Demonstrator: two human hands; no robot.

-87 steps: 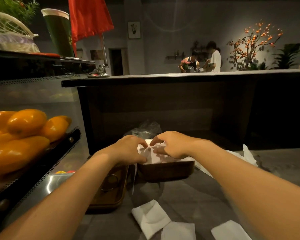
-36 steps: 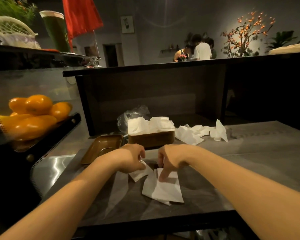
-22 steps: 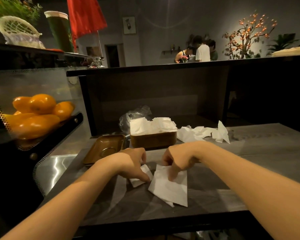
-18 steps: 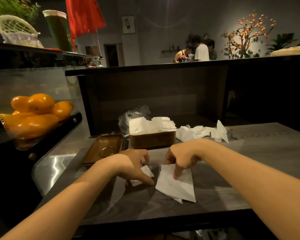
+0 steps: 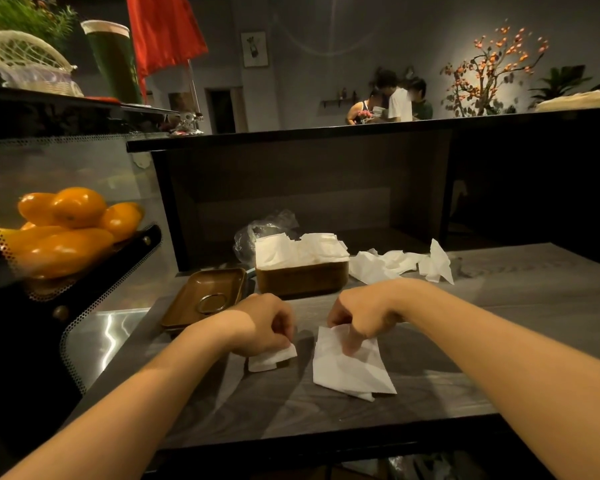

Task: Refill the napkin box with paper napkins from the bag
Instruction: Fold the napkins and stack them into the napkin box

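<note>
1. Since a couple of seconds ago both hands have come back from the napkin box [image 5: 302, 276] to the near part of the counter [image 5: 516, 317], where loose napkins lie.
2. The left hand [image 5: 262, 323] has its fingers curled down onto a small folded napkin [image 5: 272, 356]. Half a second ago its fingers lay more stretched over it.
3. The right hand [image 5: 362, 318] pinches the top edge of a larger napkin [image 5: 347, 370], which has slid a little to the right across the counter.
4. This likely means stray napkins are being gathered to go into the box.
5. The brown napkin box sits further back at centre, already heaped above its rim with white napkins. The clear plastic bag [image 5: 257, 230] is crumpled just behind it on the left.
6. More napkins [image 5: 395, 265] lie crumpled to the right of the box. A brown tray [image 5: 205, 296], likely the lid, rests to its left.
7. The counter is grey and wood-grained in a dim room. Orange fruit [image 5: 70, 226] is piled at left, and a red flag [image 5: 163, 26] stands above.
8. Several people stand behind a dark bar in the background.
</note>
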